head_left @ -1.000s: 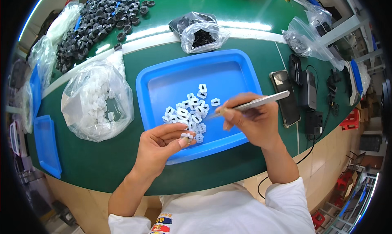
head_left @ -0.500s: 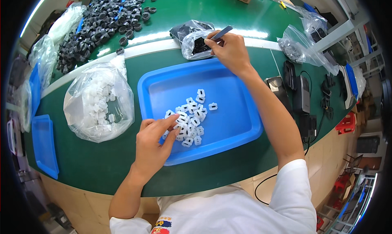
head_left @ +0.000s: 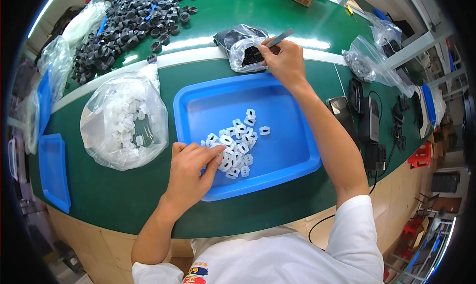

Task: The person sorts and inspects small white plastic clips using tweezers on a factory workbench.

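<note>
The thumb and forefinger of my left hand (head_left: 191, 172) are pinched together over the left part of a blue tray (head_left: 302, 155). A pale bit, seemingly a white plastic piece, shows between the fingertips and is mostly covered. Beside them in the tray lies a loose heap of small white plastic pieces (head_left: 242, 148), many with a dark slot in the middle. My right hand (head_left: 285, 61) is closed around grey tweezers (head_left: 280, 38) at the mouth of a clear bag (head_left: 237, 55) holding small black parts (head_left: 253, 56). The tweezers' tips are hidden by my fingers.
Left of the tray stands an open clear bag (head_left: 106, 155) of white pieces. Many dark round caps (head_left: 116, 36) are heaped at the far left. An empty blue tray (head_left: 53, 172) sits at the left edge. Dark devices and cables (head_left: 368, 120) lie on the right.
The whole view has shifted slightly, moving the tray and bags rightward. My left thumb and forefinger have come closer together. My right hand stays at the bag of black parts with the tweezers.
</note>
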`<state>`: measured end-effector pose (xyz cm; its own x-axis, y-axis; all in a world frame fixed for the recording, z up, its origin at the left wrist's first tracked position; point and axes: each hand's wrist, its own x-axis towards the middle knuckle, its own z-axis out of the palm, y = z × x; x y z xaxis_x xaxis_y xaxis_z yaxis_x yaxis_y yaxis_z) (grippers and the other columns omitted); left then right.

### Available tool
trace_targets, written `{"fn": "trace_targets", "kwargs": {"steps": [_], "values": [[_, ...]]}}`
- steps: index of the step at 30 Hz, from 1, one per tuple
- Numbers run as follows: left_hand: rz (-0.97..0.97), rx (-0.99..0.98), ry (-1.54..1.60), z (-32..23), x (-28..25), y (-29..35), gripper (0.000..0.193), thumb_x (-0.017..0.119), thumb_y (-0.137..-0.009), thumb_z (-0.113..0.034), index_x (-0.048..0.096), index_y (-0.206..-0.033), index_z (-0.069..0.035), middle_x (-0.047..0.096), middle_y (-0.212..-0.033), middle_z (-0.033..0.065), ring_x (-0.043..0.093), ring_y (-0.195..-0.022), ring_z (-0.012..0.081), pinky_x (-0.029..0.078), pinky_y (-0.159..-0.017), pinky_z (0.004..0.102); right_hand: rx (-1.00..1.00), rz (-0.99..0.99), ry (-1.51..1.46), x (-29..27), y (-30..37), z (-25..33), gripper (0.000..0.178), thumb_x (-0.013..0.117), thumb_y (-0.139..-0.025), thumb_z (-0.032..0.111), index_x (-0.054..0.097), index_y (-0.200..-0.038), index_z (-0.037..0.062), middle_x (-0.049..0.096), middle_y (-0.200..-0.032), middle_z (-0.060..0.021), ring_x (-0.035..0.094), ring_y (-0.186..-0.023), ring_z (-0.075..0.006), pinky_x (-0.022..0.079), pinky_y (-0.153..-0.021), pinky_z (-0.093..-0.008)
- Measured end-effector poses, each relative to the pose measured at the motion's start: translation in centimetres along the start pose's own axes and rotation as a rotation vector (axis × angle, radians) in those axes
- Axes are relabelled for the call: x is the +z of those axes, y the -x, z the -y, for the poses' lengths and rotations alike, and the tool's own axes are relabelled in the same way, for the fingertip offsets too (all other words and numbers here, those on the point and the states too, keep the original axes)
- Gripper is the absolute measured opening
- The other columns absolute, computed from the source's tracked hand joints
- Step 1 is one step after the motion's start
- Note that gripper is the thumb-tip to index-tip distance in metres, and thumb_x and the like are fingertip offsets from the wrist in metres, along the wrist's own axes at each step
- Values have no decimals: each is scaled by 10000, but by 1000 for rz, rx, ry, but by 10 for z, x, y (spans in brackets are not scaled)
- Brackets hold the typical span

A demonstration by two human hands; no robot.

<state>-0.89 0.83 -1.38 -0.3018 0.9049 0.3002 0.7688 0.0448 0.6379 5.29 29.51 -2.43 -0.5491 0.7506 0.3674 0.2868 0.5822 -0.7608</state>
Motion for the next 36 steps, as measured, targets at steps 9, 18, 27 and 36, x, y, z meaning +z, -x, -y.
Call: {"fn": "trace_targets", "kwargs": {"steps": [9,18,27,36], "values": [[-31,-10,-29,-3,-1,1,183,666,-745,-54,666,-928,-65,595,-655,13,498,-573,141,316,-635,287,116,59,-383,-17,16,26,165,643,-802,117,644,-860,-39,645,-674,-87,606,-554,-122,466,-499,-230],[-368,-229,-5,18,-56,6,219,631,-752,17,643,-966,-23,630,-889,89,600,-787,212,450,-777,313,210,150,-565,-60,96,80,107,626,-823,48,606,-875,-42,647,-763,-128,551,-526,-110,439,-478,-212],[147,-143,-635,65,-100,11,256,622,-730,-13,639,-983,-46,640,-949,109,567,-902,279,419,-785,353,244,190,-731,-59,141,84,105,649,-809,22,627,-878,-54,648,-733,-112,587,-542,-108,480,-485,-207],[-53,-401,-23,32,-74,6,193,617,-773,16,623,-966,4,604,-852,72,626,-754,189,482,-620,303,316,253,-818,-57,153,82,102,656,-802,26,634,-877,-41,629,-699,-79,595,-561,-98,492,-501,-209]]}}
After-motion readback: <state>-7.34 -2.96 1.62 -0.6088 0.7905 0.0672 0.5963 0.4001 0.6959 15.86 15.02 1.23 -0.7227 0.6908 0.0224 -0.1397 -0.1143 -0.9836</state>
